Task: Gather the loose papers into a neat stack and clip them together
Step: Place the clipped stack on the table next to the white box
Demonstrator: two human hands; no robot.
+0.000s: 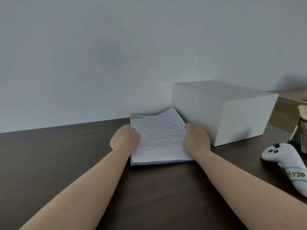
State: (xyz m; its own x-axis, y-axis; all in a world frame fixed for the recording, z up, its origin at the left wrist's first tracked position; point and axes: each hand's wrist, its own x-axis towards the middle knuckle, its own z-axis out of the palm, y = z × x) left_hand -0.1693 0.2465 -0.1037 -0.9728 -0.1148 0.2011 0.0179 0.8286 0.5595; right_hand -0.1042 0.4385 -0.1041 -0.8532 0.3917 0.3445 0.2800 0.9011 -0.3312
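So there's a dark brown wooden bench running up to a plain pale grey wall. Biggest thing on it is a plain white rectangular box over on the right, toward the far edge. The stack of white printed paper sheets lies flat in the middle of the bench, its far right corner just beside the box's near left corner, maybe touching, hard to say. The far edge of the top sheet curls up a bit.

Both bare forearms come in from the near side. The left hand sits on the left edge of the stack, fingers curled down against the paper, loosely closed on that edge. The right hand does the same on the right edge, fingers bent onto the sheets. So the stack is squeezed between the two hands.

At the right edge lies a white handheld game controller with dark buttons and a handwritten label. Just beyond it is a dark wire mesh pen holder, cut off by the frame.

Smallest bit: a little yellow binder clip on the far left corner of the stack, silver handle lying flat.
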